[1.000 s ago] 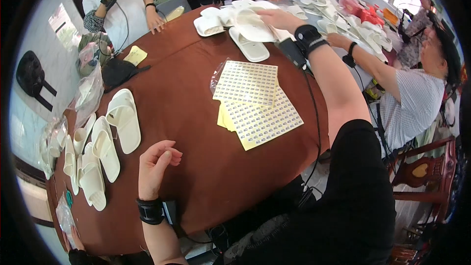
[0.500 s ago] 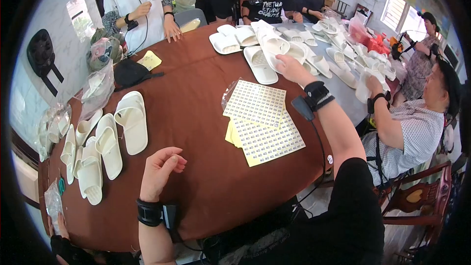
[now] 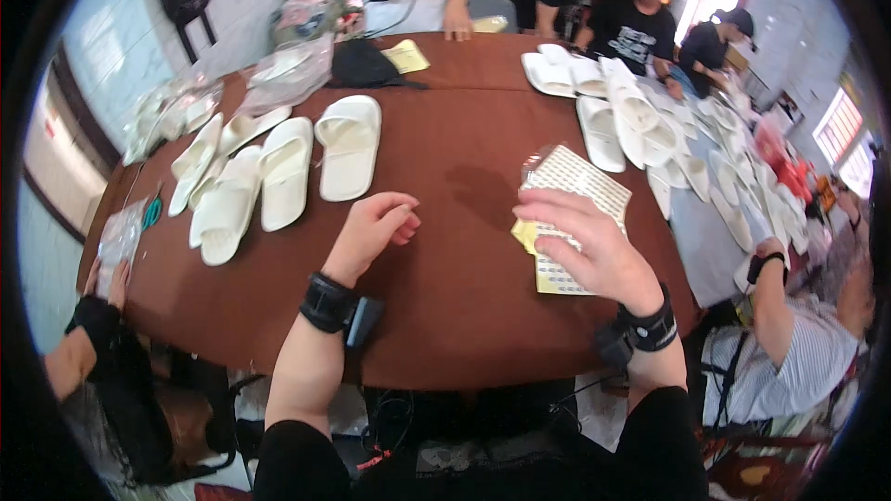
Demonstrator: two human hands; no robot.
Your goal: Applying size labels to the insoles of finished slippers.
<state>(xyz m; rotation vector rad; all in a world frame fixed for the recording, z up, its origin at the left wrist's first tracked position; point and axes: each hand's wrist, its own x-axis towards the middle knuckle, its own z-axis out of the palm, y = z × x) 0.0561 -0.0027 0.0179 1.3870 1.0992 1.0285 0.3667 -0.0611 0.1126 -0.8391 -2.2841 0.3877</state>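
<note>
The printed sheets (image 3: 583, 176) lie on the table (image 3: 455, 315) below the right hand (image 3: 603, 255), whose fingers are spread, contact with the paper unclear; the left hand (image 3: 369, 234), fingers loosely curled and half open, is near the white slippers (image 3: 286, 181); a slipper pile (image 3: 636, 109) lies beyond the sheets; yellow paper (image 3: 406, 57) lies at the far edge.

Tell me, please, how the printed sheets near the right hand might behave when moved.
The printed sheets look paper-thin and flat, so they would probably be light and bend when lifted by one edge. They overlap out of line, so a push might slide the top one across the others.
</note>
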